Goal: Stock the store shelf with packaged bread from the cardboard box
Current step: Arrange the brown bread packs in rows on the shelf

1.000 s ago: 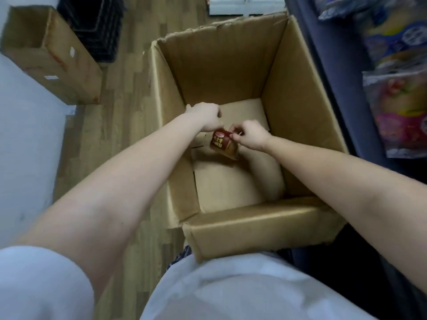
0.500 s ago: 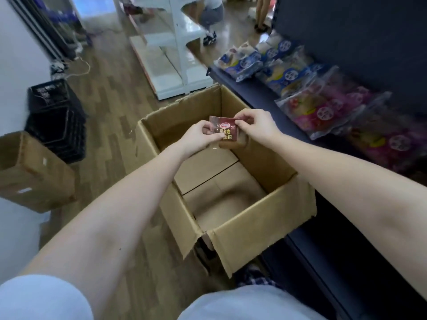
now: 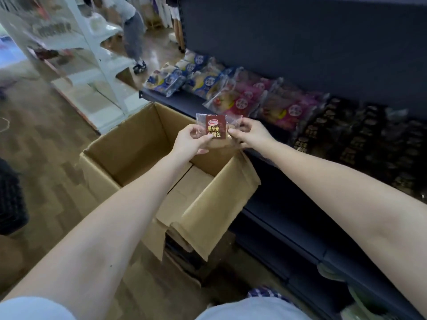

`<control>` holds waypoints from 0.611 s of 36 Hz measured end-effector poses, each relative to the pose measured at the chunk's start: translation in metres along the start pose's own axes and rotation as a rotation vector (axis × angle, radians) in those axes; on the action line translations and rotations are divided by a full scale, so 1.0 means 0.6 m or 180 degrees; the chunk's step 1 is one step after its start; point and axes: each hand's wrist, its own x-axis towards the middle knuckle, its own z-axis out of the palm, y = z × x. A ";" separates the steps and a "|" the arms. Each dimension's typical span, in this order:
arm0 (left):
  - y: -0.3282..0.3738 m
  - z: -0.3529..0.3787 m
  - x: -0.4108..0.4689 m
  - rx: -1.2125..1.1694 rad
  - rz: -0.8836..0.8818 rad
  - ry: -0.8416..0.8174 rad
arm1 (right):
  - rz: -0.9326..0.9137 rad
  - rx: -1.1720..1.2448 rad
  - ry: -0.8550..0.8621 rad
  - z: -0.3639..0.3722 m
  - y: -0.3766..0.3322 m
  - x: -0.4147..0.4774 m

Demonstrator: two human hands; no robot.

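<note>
Above the cardboard box, left hand and right hand pinch bread packet

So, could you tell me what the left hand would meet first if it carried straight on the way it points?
Probably the pink-labelled bread packs on the shelf; the left hand, holding the bread packet, points up-right toward them, though depth is unclear.

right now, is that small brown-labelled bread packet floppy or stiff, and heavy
Probably light: the small clear-film bread packet with a brown label is held by fingertip pinches of the left hand and right hand alone. Likely floppy and slippery: its film edges look crinkled.
</note>
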 end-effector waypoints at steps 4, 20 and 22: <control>0.023 0.057 -0.003 -0.0036 0.0080 -0.0163 | -0.0039 -0.0057 0.0341 -0.057 0.007 -0.029; 0.123 0.370 -0.058 0.0741 0.0701 -0.0948 | -0.0115 -0.0300 0.1828 -0.382 0.051 -0.221; 0.130 0.414 -0.076 0.1046 0.1046 -0.0991 | -0.0076 -0.0505 0.2100 -0.426 0.068 -0.253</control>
